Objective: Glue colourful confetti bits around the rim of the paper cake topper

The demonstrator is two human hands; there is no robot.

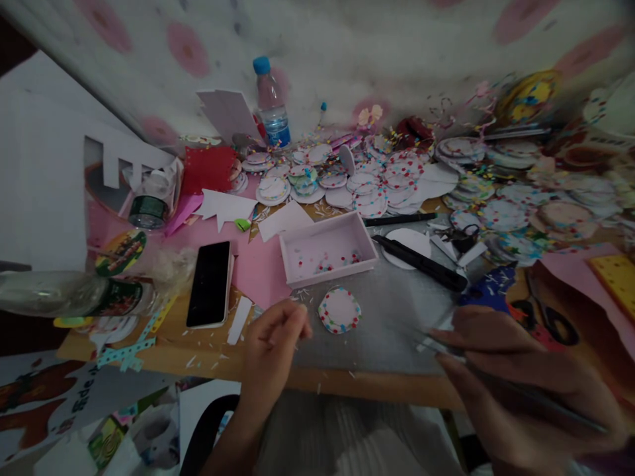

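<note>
My left hand (275,340) is just above the table edge, its fingers curled in and thumb pressed to the forefinger; anything between them is hidden. To its right lies a small white paper disc (340,309), ringed with red, blue and green beads. My right hand (526,377), slightly blurred, grips slim metal tweezers (449,347), whose tips point left above the grey cutting mat (387,317). Behind the disc, a shallow white box (330,254) holds a few loose beads. A black craft knife (421,263) rests partly over a plain white disc (409,243).
Many beaded paper discs (370,195) are heaped along the back. A phone (211,284) and a plastic bottle (74,294) lie at left. Behind stands a blue-capped water bottle (272,109). Scissors (550,314) lie beside my right hand. Paper scraps litter the table edge.
</note>
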